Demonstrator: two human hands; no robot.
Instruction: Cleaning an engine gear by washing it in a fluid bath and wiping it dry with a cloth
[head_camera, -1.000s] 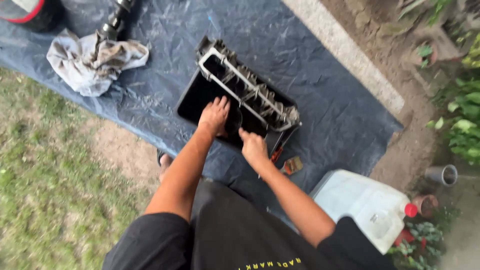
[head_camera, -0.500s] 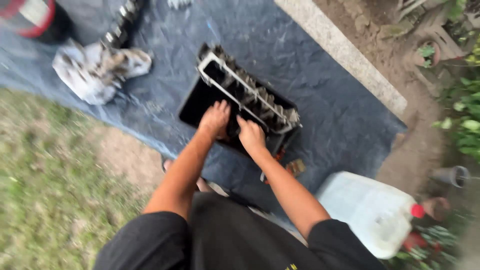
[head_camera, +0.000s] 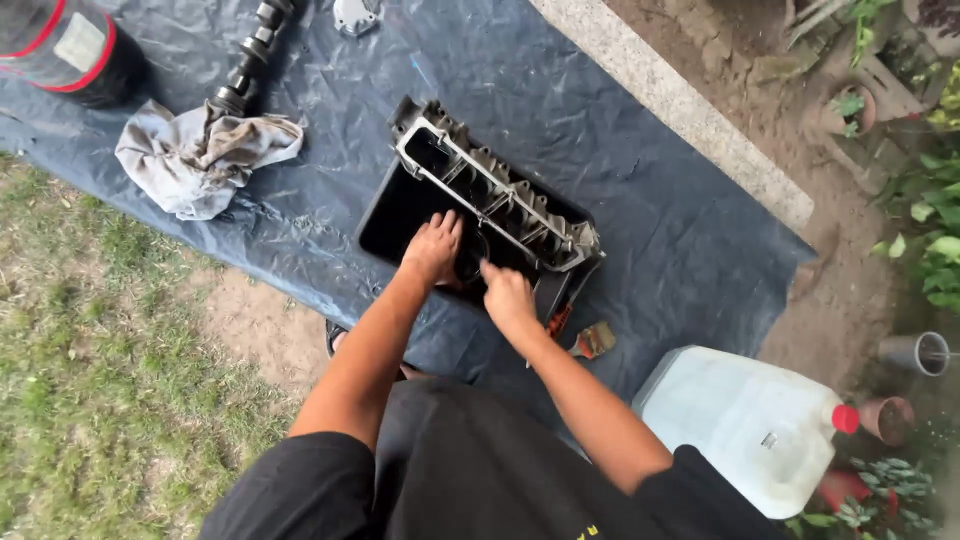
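Far up-left of the hands: black-red cylinder (head_camera: 62, 50), grey rag (head_camera: 200, 155) with a camshaft (head_camera: 252, 60) lying on its top edge, all on the blue tarp (head_camera: 640, 200). Left hand (head_camera: 433, 247) lies flat, fingers spread, inside the black tray (head_camera: 395, 215). Metal engine part (head_camera: 495, 190) sits in the tray, just above both hands. Right hand (head_camera: 508, 297) curls against the part's side; grip unclear. Paintbrush (head_camera: 590, 342) just right of it, white jug (head_camera: 745, 425) further down-right.
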